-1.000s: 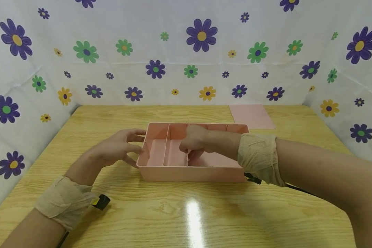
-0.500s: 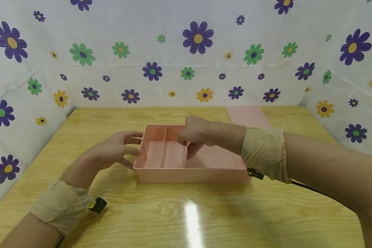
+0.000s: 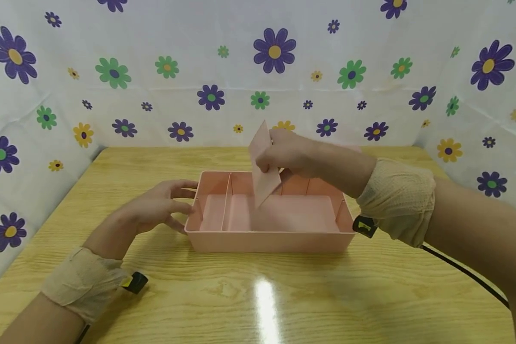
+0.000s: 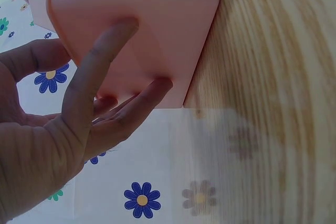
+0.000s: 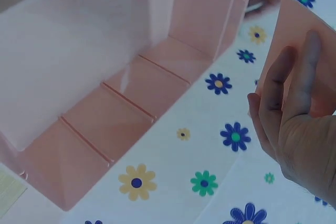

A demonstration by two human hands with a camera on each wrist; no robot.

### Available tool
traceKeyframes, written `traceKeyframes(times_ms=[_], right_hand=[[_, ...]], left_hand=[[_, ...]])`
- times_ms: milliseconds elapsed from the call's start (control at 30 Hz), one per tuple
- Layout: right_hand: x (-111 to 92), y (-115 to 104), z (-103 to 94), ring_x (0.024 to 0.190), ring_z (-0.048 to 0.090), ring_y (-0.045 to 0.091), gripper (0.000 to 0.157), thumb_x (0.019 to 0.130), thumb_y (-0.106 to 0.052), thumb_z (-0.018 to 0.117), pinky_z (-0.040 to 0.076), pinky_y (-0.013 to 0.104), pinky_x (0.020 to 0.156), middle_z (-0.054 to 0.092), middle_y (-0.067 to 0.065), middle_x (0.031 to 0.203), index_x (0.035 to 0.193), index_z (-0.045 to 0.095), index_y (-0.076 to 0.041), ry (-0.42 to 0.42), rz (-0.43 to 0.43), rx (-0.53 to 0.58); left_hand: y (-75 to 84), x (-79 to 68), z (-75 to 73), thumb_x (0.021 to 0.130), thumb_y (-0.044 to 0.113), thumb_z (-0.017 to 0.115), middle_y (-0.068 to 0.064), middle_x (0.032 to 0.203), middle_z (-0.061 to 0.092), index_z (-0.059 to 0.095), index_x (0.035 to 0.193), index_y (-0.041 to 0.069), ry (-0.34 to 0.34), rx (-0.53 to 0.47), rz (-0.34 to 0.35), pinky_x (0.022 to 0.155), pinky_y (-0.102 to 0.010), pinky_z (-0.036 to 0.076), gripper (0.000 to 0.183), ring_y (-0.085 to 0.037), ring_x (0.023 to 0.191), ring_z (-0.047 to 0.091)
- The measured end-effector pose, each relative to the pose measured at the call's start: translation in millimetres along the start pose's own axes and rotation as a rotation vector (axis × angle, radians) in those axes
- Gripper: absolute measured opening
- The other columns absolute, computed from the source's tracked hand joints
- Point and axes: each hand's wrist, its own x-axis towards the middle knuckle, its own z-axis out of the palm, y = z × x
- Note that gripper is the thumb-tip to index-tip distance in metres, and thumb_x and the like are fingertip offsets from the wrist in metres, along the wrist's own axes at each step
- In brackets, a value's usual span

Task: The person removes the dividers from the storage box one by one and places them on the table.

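A pink plastic organizer box (image 3: 270, 242) lies lengthwise on the table. My left hand (image 3: 156, 206) rests at its left end; in the left wrist view the fingertips (image 4: 163, 84) press on the end wall (image 4: 173, 30), with fingers spread. My right hand (image 3: 289, 152) pinches a flat pink divider (image 3: 264, 185), tilted, over the box. In the right wrist view its fingers (image 5: 310, 72) lie along the face of the divider (image 5: 299, 24). Another divider (image 3: 226, 203) stands upright inside the box near the left end. Slot ridges (image 5: 128, 102) line the inner back wall.
Behind the right arm, part of a flat pink panel (image 3: 349, 147) shows at the table's back right. The wooden table (image 3: 189, 296) is enclosed by a white flower-print cloth (image 3: 176, 43). Small black cameras (image 3: 136, 283) hang at both wrists on cables.
My right hand has pulled the divider up out of its slot near the middle of the box, raising and tilting it. The left hand stays at the box's left end.
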Motion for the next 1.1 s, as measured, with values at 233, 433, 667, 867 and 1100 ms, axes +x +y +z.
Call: traceKeyframes(times_ms=[233, 433, 667, 867, 1100], right_hand=[[-3, 13, -30.2, 0.099, 0.066, 0.031, 0.05, 0.084, 0.004, 0.051, 0.063, 0.042, 0.079, 0.054, 0.018, 0.12, 0.132, 0.042, 0.0, -0.005, -0.077, 0.087], [0, 32, -60.1, 0.1, 0.064, 0.028, 0.053, 0.086, 0.003, 0.051, 0.061, 0.036, 0.083, 0.052, 0.017, 0.125, 0.137, 0.039, -0.001, 0.062, -0.076, 0.112], [1, 61, -106.0, 0.092, 0.067, 0.019, 0.056, 0.093, -0.004, 0.051, 0.062, 0.03, 0.078, 0.053, 0.015, 0.129, 0.147, 0.037, -0.005, 0.236, 0.016, 0.114], [2, 99, -147.4, 0.107, 0.057, 0.023, 0.063, 0.098, -0.01, 0.055, 0.059, 0.024, 0.078, 0.045, 0.013, 0.137, 0.156, 0.03, -0.006, 0.363, 0.061, 0.099], [-3, 141, -184.9, 0.092, 0.059, 0.017, 0.067, 0.1, -0.012, 0.056, 0.057, 0.025, 0.071, 0.041, 0.023, 0.141, 0.157, 0.024, 0.001, 0.478, 0.149, 0.029]], left_hand=[[-0.5, -1.2, 1.0, 0.094, 0.004, 0.057, -0.029, 0.159, 0.024, 0.02, 0.157, 0.0, 0.001, 0.002, -0.003, 0.077, -0.05, 0.062, 0.072, -0.047, 0.129, 0.049], [0.0, -2.2, 1.0, 0.094, 0.003, 0.056, -0.029, 0.159, 0.025, 0.02, 0.156, 0.0, 0.004, 0.004, -0.005, 0.077, -0.05, 0.062, 0.072, -0.048, 0.128, 0.05], [2.2, -1.6, 0.9, 0.094, 0.004, 0.057, -0.029, 0.159, 0.025, 0.019, 0.157, 0.0, -0.006, 0.003, 0.008, 0.077, -0.05, 0.062, 0.073, -0.046, 0.129, 0.05], [1.7, -0.1, 0.5, 0.094, 0.004, 0.057, -0.029, 0.159, 0.025, 0.02, 0.156, 0.0, -0.008, 0.0, 0.005, 0.077, -0.051, 0.062, 0.072, -0.046, 0.128, 0.05], [0.7, -1.1, -0.4, 0.094, 0.005, 0.058, -0.028, 0.159, 0.025, 0.02, 0.157, 0.0, -0.007, 0.007, 0.003, 0.077, -0.051, 0.062, 0.073, -0.046, 0.127, 0.051]])
